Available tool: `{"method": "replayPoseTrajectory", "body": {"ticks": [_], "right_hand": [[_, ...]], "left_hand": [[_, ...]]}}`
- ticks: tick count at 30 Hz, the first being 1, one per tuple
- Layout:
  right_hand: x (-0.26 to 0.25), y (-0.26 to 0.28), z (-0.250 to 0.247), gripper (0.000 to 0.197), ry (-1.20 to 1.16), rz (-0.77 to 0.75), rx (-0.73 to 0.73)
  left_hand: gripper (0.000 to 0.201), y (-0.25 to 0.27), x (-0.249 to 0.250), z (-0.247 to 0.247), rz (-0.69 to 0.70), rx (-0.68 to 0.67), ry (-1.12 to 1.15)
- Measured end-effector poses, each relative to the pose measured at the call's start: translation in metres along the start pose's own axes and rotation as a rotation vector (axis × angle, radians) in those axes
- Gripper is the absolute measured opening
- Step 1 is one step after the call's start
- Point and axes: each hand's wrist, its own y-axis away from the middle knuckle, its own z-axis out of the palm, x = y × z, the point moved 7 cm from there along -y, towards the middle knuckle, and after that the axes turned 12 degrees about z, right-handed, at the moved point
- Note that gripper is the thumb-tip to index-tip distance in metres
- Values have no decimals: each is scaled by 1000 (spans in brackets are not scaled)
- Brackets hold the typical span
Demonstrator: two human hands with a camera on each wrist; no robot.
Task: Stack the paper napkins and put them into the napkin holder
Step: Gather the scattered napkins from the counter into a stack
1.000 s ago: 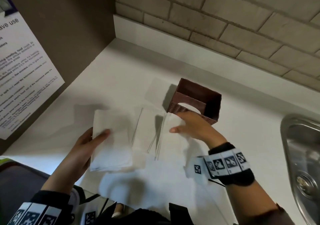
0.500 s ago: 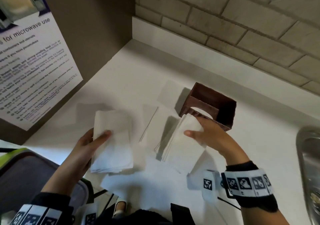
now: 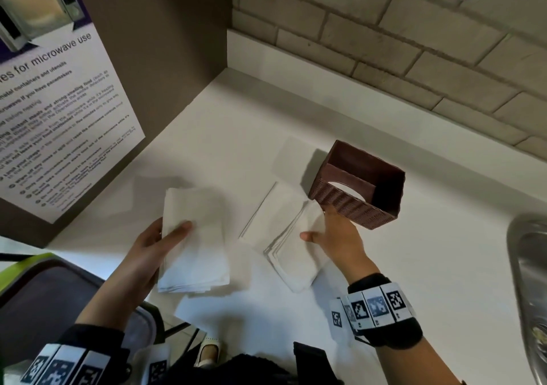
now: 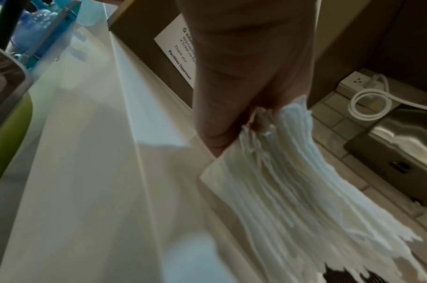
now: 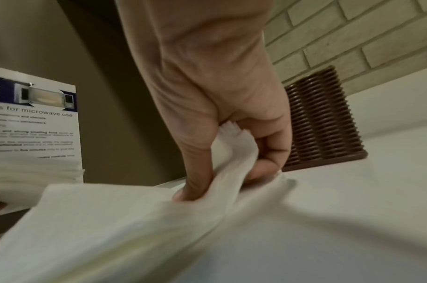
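Observation:
A brown ribbed napkin holder (image 3: 359,188) stands open-topped on the white counter, also seen in the right wrist view (image 5: 321,122). My left hand (image 3: 159,236) grips a thick stack of white napkins (image 3: 194,242) off the counter, thumb on top; the stack's layered edges (image 4: 292,191) fan out in the left wrist view. My right hand (image 3: 328,233) pinches a smaller bunch of napkins (image 3: 291,245) just in front of the holder, thumb (image 5: 195,172) on top and fingers curled beneath. More napkins (image 3: 266,207) lie flat between the two hands and beside the holder.
A brown cabinet side with a microwave-use poster (image 3: 50,112) bounds the counter on the left. A brick wall (image 3: 384,44) runs along the back. A steel sink (image 3: 529,281) sits at the right. A green-rimmed bin (image 3: 44,290) is below the counter edge.
My right hand has gathered and lifted a bunch of napkins in front of the holder and drawn it slightly toward me. The left hand keeps holding its stack.

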Motion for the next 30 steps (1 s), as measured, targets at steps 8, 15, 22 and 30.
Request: {"method": "replayPoseTrajectory", "body": {"ticks": [8, 15, 22, 30], "right_hand": [[-4, 24, -13, 76, 129, -13, -1], [-32, 63, -60, 47, -359, -152, -405], [-79, 4, -20, 42, -99, -141, -199], [-73, -9, 8, 75, -29, -101, -78]], "left_hand": [[73, -2, -5, -5, -17, 30, 14], [38, -4, -5, -13, -39, 66, 42], [53, 0, 1, -10, -18, 22, 25], [96, 1, -1, -26, 16, 47, -2]]}}
